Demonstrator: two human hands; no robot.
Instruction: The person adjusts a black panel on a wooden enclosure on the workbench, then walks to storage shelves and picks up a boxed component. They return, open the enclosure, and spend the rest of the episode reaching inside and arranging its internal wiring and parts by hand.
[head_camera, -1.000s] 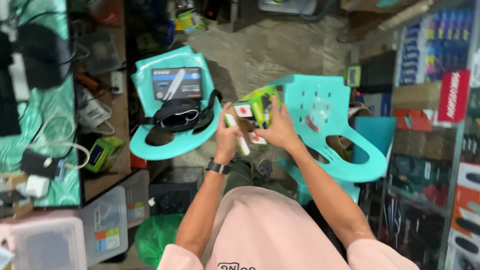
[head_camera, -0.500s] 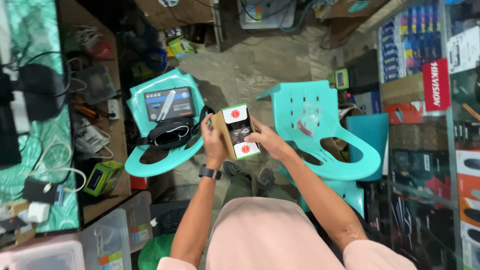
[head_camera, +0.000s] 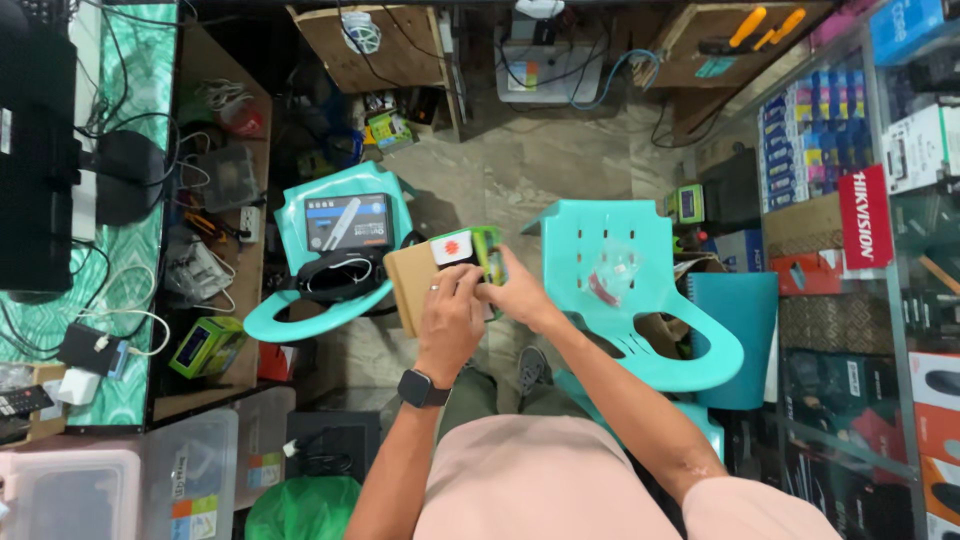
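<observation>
I hold a small cardboard box (head_camera: 420, 280) with a white and green printed end in front of me, above the floor. My left hand (head_camera: 450, 315), with a ring and a dark wristwatch, grips the box from below. My right hand (head_camera: 515, 295) holds the box's green end at its right side. To the left stands a teal plastic chair (head_camera: 300, 310) carrying a dark box and a black bag. To the right stands a second teal chair (head_camera: 650, 310) with a small clear plastic bag (head_camera: 612, 272) on its seat.
A green-topped desk (head_camera: 130, 130) at the left carries a black monitor, cables and small devices. Clear storage bins (head_camera: 110, 480) sit at the lower left. Shelves of boxed goods (head_camera: 880, 200) line the right side. Wooden boards and tools lie at the far end of the floor.
The view has drifted upward and the box now sits lower in the picture. My hands have turned the box so its brown side faces left and its green end faces right.
</observation>
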